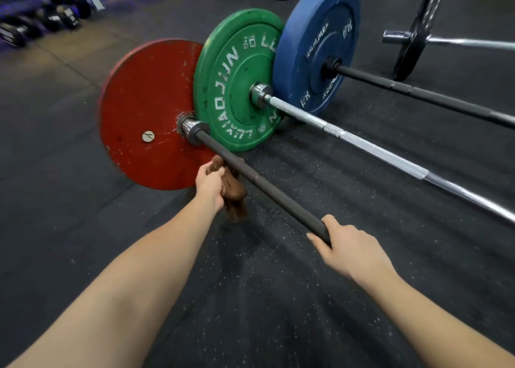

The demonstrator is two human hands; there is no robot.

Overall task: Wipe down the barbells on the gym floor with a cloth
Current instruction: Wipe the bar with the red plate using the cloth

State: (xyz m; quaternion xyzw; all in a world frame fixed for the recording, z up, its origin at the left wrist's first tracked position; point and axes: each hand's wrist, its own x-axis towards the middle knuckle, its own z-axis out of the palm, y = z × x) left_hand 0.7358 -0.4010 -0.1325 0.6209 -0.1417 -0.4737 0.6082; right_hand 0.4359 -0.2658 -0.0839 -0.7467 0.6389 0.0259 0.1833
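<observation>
While left hand (210, 185) fingers (213, 172) clutch cloth (236, 199) — just beside barbell (267, 185) | right hand (349, 246) fingers (331, 222) wrap barbell

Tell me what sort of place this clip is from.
A gym's free-weight area, almost certainly: barbells loaded with a red plate, a green plate and a blue plate lie on speckled rubber flooring. Blurred racks upper left may hold dumbbells.

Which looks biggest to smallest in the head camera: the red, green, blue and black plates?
1. Red plate, though it is nearest the camera.
2. Green plate and blue plate: too alike to rank.
3. Black plate, farthest away.
</observation>
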